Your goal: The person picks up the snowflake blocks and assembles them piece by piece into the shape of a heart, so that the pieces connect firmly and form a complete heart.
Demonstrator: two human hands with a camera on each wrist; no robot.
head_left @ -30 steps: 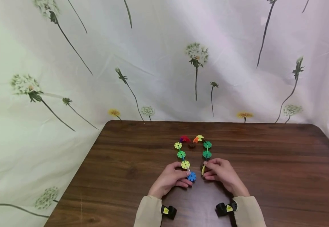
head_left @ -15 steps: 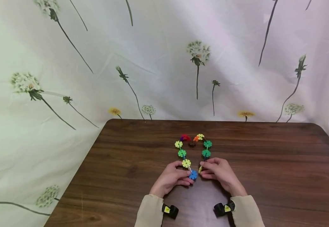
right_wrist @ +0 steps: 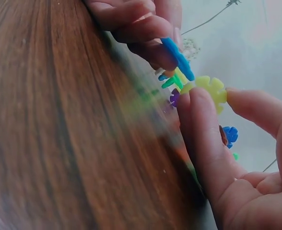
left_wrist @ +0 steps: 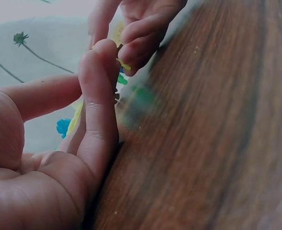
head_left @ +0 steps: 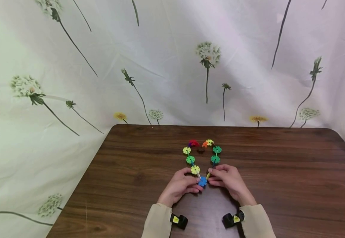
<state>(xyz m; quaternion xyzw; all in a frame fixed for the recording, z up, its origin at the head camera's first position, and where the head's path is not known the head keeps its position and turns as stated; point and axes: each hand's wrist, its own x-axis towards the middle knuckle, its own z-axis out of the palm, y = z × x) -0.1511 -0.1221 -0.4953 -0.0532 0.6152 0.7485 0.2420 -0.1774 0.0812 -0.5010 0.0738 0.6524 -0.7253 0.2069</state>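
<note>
A chain of interlocking snowflake discs lies on the table in a heart-like outline, with green discs point(head_left: 215, 159) on its right side and a yellow disc point(head_left: 195, 169) low on its left. At the near left end, my left hand point(head_left: 180, 186) pinches a blue snowflake disc point(head_left: 202, 181). My right hand point(head_left: 230, 181) pinches a yellow snowflake disc point(right_wrist: 210, 91) at the other end, seen edge-on from the head. Both discs meet or nearly meet; I cannot tell whether they are joined. In the left wrist view, fingers hide most of the blue disc.
The chain's far end has a red disc point(head_left: 194, 143), an orange disc point(head_left: 205, 144) and a brown disc point(head_left: 200, 150). Brown wood-grain tabletop point(head_left: 124, 172) surrounds it. A white cloth point(head_left: 172, 66) printed with dandelions hangs behind the table. Black straps with small cameras circle both wrists.
My right hand has moved left with the yellow disc, closing the gap to the blue disc. My left hand has shifted slightly right and away from me, still holding the blue disc.
</note>
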